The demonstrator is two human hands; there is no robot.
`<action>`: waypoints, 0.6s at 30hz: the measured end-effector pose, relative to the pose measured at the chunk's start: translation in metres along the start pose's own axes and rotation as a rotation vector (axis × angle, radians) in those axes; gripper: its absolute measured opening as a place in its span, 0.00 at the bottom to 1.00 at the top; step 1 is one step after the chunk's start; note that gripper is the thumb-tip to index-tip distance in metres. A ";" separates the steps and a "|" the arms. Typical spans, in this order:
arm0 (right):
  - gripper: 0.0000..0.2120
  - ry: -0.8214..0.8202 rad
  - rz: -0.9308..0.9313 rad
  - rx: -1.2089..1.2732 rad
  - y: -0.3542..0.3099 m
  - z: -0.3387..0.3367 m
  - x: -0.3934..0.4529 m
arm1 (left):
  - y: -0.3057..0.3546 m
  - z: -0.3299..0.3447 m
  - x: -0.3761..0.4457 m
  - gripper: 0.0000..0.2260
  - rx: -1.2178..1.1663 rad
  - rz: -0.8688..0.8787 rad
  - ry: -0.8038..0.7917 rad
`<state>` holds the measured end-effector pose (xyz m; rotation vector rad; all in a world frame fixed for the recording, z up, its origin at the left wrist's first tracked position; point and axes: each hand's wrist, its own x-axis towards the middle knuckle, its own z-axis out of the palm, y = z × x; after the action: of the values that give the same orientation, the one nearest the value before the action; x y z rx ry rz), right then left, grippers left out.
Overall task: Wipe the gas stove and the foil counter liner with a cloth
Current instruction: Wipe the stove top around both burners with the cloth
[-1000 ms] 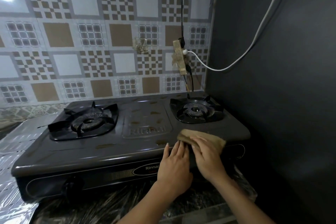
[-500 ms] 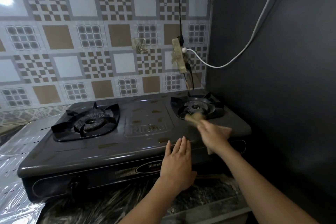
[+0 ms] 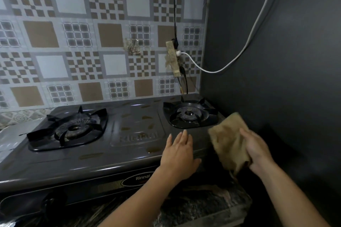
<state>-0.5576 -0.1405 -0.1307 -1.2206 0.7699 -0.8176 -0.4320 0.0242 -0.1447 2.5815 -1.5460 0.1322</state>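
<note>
A dark grey two-burner gas stove (image 3: 103, 155) fills the middle of the head view, with brown grease spots across its top. My left hand (image 3: 179, 153) rests flat on the stove's front right edge, fingers straight. My right hand (image 3: 258, 153) grips a tan cloth (image 3: 228, 142), lifted off the stove and held at its right front corner. Crinkled foil counter liner (image 3: 7, 145) shows to the left of the stove.
The left burner grate (image 3: 72, 129) and right burner grate (image 3: 190, 114) stand up from the stove top. A power strip (image 3: 172, 59) with a white cable (image 3: 245, 46) hangs on the tiled wall behind. A dark wall (image 3: 276, 61) stands close on the right.
My right hand has pulled the cloth from beside the right burner back to the stove's right front corner and raised it. The left hand stayed on the front edge.
</note>
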 end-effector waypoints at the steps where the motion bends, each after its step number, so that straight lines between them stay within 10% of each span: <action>1: 0.11 0.041 -0.046 0.000 -0.009 -0.002 0.013 | 0.002 -0.002 0.009 0.36 -0.015 0.013 -0.020; 8: 0.18 0.171 -0.377 -0.545 -0.047 0.002 0.103 | 0.007 0.005 0.055 0.39 -0.022 0.029 -0.174; 13: 0.24 -0.236 -0.079 -0.985 -0.006 0.013 0.148 | 0.008 0.016 0.058 0.39 -0.024 0.012 -0.198; 18: 0.23 -0.284 -0.196 -1.262 0.005 0.010 0.147 | 0.010 0.009 0.063 0.40 0.001 0.008 -0.227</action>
<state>-0.4746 -0.2622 -0.1443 -2.4941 0.9530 -0.2128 -0.4112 -0.0366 -0.1443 2.6698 -1.6263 -0.1654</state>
